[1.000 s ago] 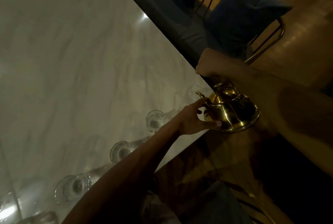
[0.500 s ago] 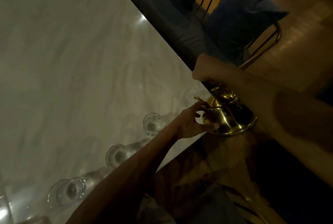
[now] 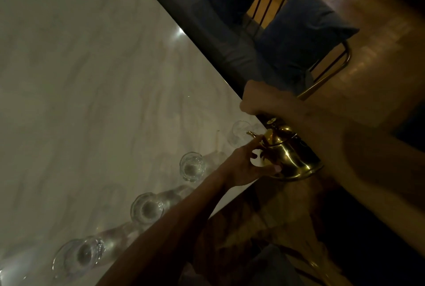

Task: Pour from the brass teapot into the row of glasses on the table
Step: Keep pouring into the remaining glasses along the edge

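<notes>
Teapot [image 3: 293,158] hangs at table [image 3: 110,83] edge, spout just beside end glass [image 3: 238,134].

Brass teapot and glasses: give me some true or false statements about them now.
The right hand grips the brass teapot from above. True.
The glasses stand in a row along the table's near edge. True.
The left hand lies flat on the table. False: its fingers touch the teapot near the spout.
The teapot is mid-table. False: it is at the table's corner, beside the end glass.
</notes>
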{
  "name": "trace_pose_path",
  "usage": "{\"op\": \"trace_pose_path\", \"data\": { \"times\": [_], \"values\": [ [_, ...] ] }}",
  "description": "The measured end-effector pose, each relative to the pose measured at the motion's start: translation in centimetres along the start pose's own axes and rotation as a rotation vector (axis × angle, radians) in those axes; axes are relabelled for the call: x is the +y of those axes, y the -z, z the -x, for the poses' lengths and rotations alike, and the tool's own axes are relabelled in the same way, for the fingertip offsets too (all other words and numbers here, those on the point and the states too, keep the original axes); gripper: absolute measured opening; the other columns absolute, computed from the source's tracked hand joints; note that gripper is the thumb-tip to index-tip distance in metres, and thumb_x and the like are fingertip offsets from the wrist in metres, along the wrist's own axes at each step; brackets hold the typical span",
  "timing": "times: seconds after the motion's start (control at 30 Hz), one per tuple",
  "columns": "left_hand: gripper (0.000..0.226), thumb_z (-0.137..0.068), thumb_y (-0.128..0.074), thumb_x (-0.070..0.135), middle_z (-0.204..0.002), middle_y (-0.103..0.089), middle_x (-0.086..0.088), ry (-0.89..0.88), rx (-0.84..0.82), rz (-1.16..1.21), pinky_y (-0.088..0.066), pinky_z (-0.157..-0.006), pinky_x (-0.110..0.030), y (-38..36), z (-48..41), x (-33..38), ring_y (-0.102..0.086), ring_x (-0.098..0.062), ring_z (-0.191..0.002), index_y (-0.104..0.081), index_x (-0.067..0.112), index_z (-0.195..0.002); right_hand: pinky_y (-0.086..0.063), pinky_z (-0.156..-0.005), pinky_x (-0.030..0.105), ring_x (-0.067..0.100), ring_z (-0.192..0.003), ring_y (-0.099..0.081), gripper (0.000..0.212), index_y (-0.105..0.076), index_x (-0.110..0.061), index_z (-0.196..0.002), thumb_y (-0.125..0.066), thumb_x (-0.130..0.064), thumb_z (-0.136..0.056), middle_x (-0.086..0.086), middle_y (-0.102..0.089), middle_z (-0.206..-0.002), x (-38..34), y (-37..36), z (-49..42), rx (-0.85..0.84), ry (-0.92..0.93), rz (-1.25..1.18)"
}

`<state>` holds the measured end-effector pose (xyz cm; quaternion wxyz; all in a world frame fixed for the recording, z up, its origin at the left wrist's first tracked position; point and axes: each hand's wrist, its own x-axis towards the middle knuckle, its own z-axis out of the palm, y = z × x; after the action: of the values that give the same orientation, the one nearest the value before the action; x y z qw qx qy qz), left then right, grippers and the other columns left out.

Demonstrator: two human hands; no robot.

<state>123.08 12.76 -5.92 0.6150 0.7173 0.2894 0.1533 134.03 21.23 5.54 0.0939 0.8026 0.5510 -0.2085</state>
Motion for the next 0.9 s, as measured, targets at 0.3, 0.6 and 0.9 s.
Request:
{"op": "trace_pose_path", "data": {
  "times": [0.3, 0.6, 0.9],
  "values": [
    [0.076, -0.089, -0.076, 0.027, -0.14, -0.049, 0.015, 0.009, 0.008, 0.047, -0.038, -0.082, -0.003, -0.7, -0.2, -0.1, -0.046, -0.001, -0.119, -0.036, 0.032, -0.153, -0.038, -0.053, 0.025, 0.014, -0.059, -0.048, 0.024, -0.048, -0.011, -0.073, -0.057, -0.013, -0.095, 0.004, -0.051, -0.072, 0.0, -0.5, 0.1, 0.013, 0.02, 0.053],
    [0.072, -0.091, -0.075, 0.021, -0.136, -0.049, 0.016, -0.008, 0.015, 0.023, -0.038, -0.074, 0.006, -0.8, -0.4, -0.3, -0.049, 0.005, -0.108, -0.038, 0.026, -0.152, -0.039, -0.05, 0.025, 0.014, -0.057, -0.048, 0.025, -0.047, -0.012, -0.072, -0.057, -0.013, -0.094, 0.002, -0.05, -0.07, 0.1, -0.5, 0.3, 0.016, 0.029, 0.071],
    [0.071, -0.088, -0.077, 0.03, -0.148, -0.051, 0.014, -0.007, 0.003, 0.006, -0.047, -0.102, -0.024, -1.3, -0.5, -0.7, -0.047, -0.003, -0.135, -0.041, 0.036, -0.15, -0.038, -0.051, 0.025, 0.014, -0.058, -0.048, 0.027, -0.044, -0.013, -0.071, -0.057, -0.015, -0.095, 0.002, -0.05, -0.07, 0.3, -0.5, 0.6, 0.012, 0.039, 0.079]
  ]
}}
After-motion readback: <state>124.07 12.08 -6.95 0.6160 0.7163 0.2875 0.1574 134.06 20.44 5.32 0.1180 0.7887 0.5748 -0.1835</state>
